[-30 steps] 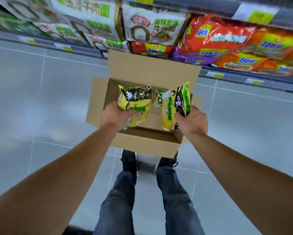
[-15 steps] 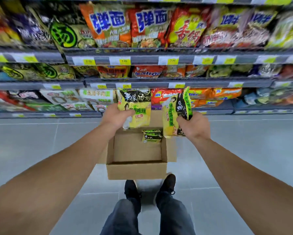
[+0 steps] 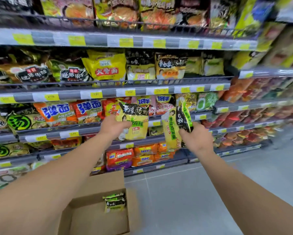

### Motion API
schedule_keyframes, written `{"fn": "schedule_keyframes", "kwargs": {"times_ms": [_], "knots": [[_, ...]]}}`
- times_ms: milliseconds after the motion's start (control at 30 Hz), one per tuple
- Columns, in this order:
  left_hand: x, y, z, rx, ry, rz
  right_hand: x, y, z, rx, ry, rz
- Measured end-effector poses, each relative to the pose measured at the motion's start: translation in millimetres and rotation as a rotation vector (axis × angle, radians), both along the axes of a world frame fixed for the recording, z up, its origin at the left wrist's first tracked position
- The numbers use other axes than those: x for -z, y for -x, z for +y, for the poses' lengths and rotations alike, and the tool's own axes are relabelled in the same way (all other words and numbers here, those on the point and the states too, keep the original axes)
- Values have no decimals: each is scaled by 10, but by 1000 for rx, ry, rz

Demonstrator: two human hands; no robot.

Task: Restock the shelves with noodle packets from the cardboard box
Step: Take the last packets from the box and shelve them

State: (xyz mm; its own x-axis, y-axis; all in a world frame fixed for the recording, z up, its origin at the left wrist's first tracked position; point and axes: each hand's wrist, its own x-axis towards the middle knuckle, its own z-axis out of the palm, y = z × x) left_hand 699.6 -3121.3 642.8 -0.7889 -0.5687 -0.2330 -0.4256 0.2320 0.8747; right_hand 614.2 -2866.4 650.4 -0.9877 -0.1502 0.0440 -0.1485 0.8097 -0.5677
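My left hand [image 3: 114, 127] grips a yellow, black and green noodle packet [image 3: 134, 122] by its left side, held up in front of the middle shelves. My right hand [image 3: 197, 139] holds a second packet of the same kind [image 3: 176, 126], turned edge-on and hanging down. The open cardboard box [image 3: 93, 217] stands on the floor below my left arm, with more matching packets [image 3: 115, 201] lying against its far right wall. Matching yellow and black packets [image 3: 170, 67] stand on the upper middle shelf [image 3: 142, 92].
Shelves packed with noodle packets fill the whole wall ahead, with yellow price tags [image 3: 95, 94] along each rail. A second shelving unit [image 3: 261, 106] runs off to the right. Grey tiled floor [image 3: 201, 192] lies to the right of the box.
Both hands have lifted a packet each out of the box and raised them to shelf height. My view has swung up from the box to the shelves.
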Motion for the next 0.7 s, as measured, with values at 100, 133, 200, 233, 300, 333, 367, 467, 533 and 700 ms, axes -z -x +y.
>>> {"fn": "schedule_keyframes", "kwargs": {"times_ms": [100, 133, 200, 233, 300, 333, 367, 467, 533, 700], "knots": [[-254, 470, 457, -8, 35, 75, -277, 467, 458, -11, -23, 68], [-354, 606, 597, -11, 34, 105, -363, 617, 589, -19, -32, 87], [-562, 879, 867, -14, 8, 149, -540, 897, 836, -22, -40, 119], [-627, 1000, 966, -21, -15, 162, -610, 1021, 936, -30, -36, 138], [-801, 1246, 1171, -31, -27, 197, -752, 1317, 1136, -46, -24, 190], [-875, 1341, 1233, -30, -40, 217, -793, 1458, 1197, -57, -32, 218], [-904, 1467, 1267, -37, -63, 231, -839, 1613, 1252, -71, -44, 247], [-1014, 1785, 1359, -40, -111, 287, -922, 2069, 1341, -101, -82, 334], [-1051, 1995, 1400, -24, -105, 310, -966, 2340, 1341, -109, -98, 382], [-986, 2615, 1389, -8, -106, 323, -983, 2952, 1360, -110, -170, 520]]}}
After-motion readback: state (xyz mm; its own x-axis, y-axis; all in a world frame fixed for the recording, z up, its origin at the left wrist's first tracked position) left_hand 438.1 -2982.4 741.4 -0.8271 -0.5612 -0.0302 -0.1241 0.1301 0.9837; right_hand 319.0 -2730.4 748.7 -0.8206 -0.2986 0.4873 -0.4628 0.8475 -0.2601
